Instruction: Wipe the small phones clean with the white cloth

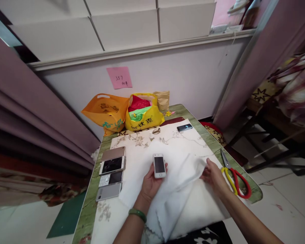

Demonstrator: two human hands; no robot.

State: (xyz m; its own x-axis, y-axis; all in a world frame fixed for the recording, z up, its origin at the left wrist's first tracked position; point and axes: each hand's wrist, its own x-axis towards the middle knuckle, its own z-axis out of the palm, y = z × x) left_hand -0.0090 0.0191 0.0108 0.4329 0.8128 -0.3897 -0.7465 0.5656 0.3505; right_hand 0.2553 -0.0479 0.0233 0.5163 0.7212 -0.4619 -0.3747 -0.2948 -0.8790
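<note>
Forearms (130, 220), wht phone (159, 166) in L hand (151, 183)

Both my arms (246, 213) reach forward, hands well apart.
My left hand (151, 185) is turned palm up, curled into a grip; my right hand (215, 177) angles inward, its fingers (204, 177) bent in a grip.

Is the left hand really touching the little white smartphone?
Touching: the head view shows the left hand holding the white smartphone, gripped at both side edges.
</note>
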